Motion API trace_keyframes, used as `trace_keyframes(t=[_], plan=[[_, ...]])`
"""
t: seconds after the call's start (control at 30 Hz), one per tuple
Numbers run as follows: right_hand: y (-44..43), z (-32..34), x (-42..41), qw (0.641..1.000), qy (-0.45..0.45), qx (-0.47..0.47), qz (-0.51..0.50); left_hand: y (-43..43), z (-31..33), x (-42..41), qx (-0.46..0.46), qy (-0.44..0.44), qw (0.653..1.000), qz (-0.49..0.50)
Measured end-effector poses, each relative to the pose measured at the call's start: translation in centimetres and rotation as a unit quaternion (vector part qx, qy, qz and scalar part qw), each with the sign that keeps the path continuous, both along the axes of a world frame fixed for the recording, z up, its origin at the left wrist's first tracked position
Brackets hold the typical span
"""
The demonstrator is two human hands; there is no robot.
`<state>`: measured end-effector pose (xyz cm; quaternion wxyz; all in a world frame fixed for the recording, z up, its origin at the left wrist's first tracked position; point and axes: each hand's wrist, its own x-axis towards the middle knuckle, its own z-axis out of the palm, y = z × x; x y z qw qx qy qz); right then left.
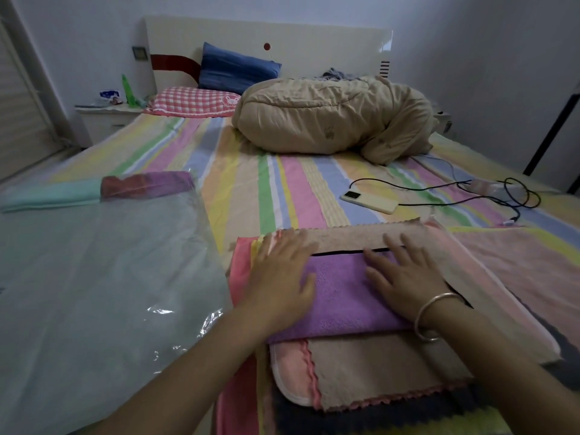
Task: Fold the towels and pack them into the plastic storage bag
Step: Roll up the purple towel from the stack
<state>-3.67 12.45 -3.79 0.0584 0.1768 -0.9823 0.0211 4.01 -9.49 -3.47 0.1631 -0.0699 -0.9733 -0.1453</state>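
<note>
Purple towel [343,298] under flat left hand [279,277], right hand [406,282].

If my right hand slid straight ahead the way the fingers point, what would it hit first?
The right hand would cross the beige towel under its fingertips, then striped sheet, and probably reach the white phone first, though depth is unclear.

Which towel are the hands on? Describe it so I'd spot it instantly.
On the striped bed sheet, look to the near edge. There the purple towel lies folded atop a beige towel, left hand and right hand flat on it. It is the only purple piece in that pink-and-beige stack.
</note>
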Motion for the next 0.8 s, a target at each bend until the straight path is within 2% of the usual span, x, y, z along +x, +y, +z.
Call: trace_keyframes(t=[0.07,0.1,0.27,0.37,0.43,0.53,0.63,0.7,0.8], plan=[[-0.3,-1.2,0.2,0.994,-0.095,0.047,-0.009,1.0,-1.9,-0.3,-0.066,-0.1,0.993,-0.017],[0.0,-1.4,0.1,0.993,-0.104,0.052,-0.017,1.3,-3.0,-0.2,-0.073,-0.137,0.988,-0.014],[3.2,-1.4,0.3,0.989,-0.08,0.031,-0.12,1.4,-4.9,0.7,-0.053,-0.163,0.985,0.008],[4.4,-0.9,0.8,0.983,0.01,0.02,-0.182,1.7,-4.4,0.9,-0.059,-0.165,0.985,0.006],[5.1,-0.6,1.1,0.977,0.022,0.003,-0.214,1.8,-4.2,0.9,-0.08,-0.168,0.983,0.008],[5.9,0.5,1.4,0.961,-0.051,-0.07,-0.264,2.0,-3.7,0.8,-0.118,-0.133,0.984,-0.012],[6.0,2.5,1.9,0.935,-0.136,-0.19,-0.266,3.0,-3.6,0.4,-0.133,-0.064,0.983,-0.112],[5.2,3.9,2.5,0.902,-0.152,-0.319,-0.246,3.8,-3.7,0.2,-0.127,-0.091,0.977,-0.145],[2.5,6.3,3.9,0.867,-0.14,-0.443,-0.181,3.8,-3.6,-0.1,-0.085,-0.122,0.976,-0.156]])
